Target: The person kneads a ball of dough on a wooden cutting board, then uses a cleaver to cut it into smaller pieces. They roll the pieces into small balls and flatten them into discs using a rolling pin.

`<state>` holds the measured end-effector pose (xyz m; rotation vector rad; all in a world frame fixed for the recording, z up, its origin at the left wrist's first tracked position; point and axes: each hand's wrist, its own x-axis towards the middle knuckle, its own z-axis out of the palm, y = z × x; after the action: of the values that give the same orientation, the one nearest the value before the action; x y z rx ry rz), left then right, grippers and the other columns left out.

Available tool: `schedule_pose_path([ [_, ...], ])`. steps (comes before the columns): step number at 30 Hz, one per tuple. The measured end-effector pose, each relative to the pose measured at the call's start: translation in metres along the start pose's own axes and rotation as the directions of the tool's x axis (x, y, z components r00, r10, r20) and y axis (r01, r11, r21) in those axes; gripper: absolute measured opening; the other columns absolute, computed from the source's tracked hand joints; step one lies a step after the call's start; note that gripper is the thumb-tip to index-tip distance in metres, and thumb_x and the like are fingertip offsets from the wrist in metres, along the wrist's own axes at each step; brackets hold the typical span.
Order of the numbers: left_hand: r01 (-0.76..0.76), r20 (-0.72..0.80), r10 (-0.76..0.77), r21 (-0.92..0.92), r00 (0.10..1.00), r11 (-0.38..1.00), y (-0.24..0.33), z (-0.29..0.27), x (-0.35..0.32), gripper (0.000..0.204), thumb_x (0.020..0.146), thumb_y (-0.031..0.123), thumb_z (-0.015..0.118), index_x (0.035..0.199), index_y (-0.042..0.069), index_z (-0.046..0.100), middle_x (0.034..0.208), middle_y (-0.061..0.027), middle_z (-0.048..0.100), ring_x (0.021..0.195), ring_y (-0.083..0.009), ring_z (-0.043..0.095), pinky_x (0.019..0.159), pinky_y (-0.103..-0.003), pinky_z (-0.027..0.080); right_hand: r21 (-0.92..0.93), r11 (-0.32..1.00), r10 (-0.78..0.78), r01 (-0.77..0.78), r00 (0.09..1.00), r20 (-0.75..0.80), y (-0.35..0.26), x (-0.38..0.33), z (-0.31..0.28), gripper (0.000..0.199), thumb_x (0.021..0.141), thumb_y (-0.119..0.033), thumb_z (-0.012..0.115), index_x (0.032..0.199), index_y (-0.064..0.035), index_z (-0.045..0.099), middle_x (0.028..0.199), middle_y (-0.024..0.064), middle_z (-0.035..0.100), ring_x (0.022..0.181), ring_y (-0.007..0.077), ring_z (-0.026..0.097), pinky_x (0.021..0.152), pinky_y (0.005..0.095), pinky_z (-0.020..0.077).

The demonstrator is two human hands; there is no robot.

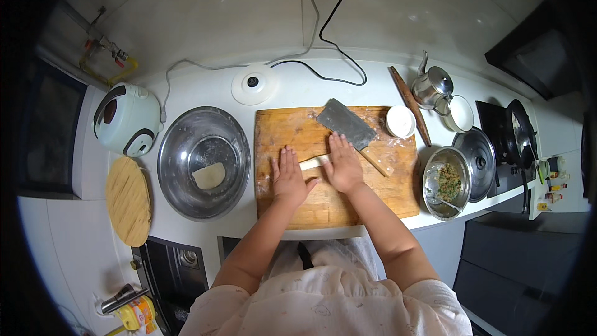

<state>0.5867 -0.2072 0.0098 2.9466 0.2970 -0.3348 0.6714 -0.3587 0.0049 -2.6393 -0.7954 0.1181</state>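
A pale rope of dough point(314, 162) lies on the wooden cutting board point(323, 214), its ends covered by my palms. My left hand point(289, 175) rests flat on its left end, fingers stretched out and pointing away from me. On the other end, my right hand point(343, 163) presses flat, fingers extended. Just beyond my right fingertips is a cleaver point(346, 123), lying on the board with its wooden handle pointing toward the near right. A small white bowl point(400, 122) of white powder stands at the board's far right corner.
To the left, a large steel bowl point(171, 155) holds a piece of dough point(209, 176). A steel bowl of chopped filling point(449, 182) stands right of the board, near a pan lid point(477, 160). A rolling pin point(410, 104), kettle point(433, 87) and rice cooker point(126, 119) stand around.
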Motion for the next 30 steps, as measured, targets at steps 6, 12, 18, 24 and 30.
schedule_pose_path([
  [6, -0.108, -0.168, 0.084, -0.144, 0.982, 0.984, 0.011, 0.012, 0.018, 0.058, 0.082, 0.031, 0.068, 0.127, 0.001, 0.046, 0.14, -0.0157, 0.039, 0.137, -0.0296, 0.029, 0.115, -0.047, 0.016, 0.267, 0.957, 0.191, -0.11, 0.935, -0.298, 0.02, -0.069, -0.034, 0.043, 0.091, -0.014, 0.052, 0.131, 0.0029, 0.049, 0.135, 0.0231, 0.049, 0.128, 0.0367, 0.045, 0.108, 0.045, 0.0335],
  [12, -0.21, -0.201, 0.16, -0.259, 0.966, 0.943, 0.018, 0.005, 0.008, 0.031, 0.084, 0.022, 0.065, 0.108, 0.006, 0.054, 0.105, -0.013, 0.063, 0.103, -0.0311, 0.057, 0.089, -0.043, 0.044, 0.906, 0.164, 0.433, -0.391, 0.853, 0.29, 0.002, -0.099, 0.031, 0.02, 0.099, -0.014, 0.051, 0.115, -0.0021, 0.056, 0.103, 0.0091, 0.061, 0.097, 0.0206, 0.061, 0.089, 0.0284, 0.0492],
  [18, -0.106, -0.046, 0.095, -0.41, 0.994, 0.906, 0.035, -0.003, -0.034, 0.032, 0.09, 0.029, 0.059, 0.114, 0.01, 0.05, 0.095, -0.0183, 0.065, 0.08, -0.0403, 0.063, 0.067, -0.051, 0.049, 0.524, -0.842, 0.286, -0.131, 0.714, 0.639, -0.029, -0.034, -0.008, 0.027, 0.102, -0.036, 0.043, 0.101, -0.0105, 0.053, 0.076, 0.0041, 0.055, 0.067, 0.0163, 0.056, 0.071, 0.0323, 0.0536],
  [24, -0.035, 0.095, 0.064, -0.281, 0.993, 0.959, 0.038, -0.011, -0.048, 0.029, 0.092, 0.036, 0.057, 0.104, 0.01, 0.05, 0.08, -0.0167, 0.066, 0.068, -0.0393, 0.064, 0.058, -0.052, 0.048, 0.788, -0.601, 0.526, -0.134, 0.676, 0.516, -0.037, -0.014, -0.031, 0.035, 0.1, -0.044, 0.045, 0.08, -0.0159, 0.042, 0.057, -0.0024, 0.035, 0.046, 0.0105, 0.028, 0.044, 0.0262, 0.0294],
  [30, -0.048, 0.106, 0.086, -0.32, 0.991, 0.946, 0.035, -0.026, -0.056, 0.029, 0.093, 0.036, 0.055, 0.103, 0.009, 0.054, 0.083, -0.0159, 0.067, 0.074, -0.0378, 0.064, 0.062, -0.051, 0.048, 0.837, -0.536, 0.559, -0.109, 0.697, 0.449, -0.038, -0.008, -0.042, 0.038, 0.1, -0.045, 0.044, 0.078, -0.0148, 0.041, 0.056, -0.0022, 0.035, 0.045, 0.0106, 0.03, 0.043, 0.0253, 0.0296],
])
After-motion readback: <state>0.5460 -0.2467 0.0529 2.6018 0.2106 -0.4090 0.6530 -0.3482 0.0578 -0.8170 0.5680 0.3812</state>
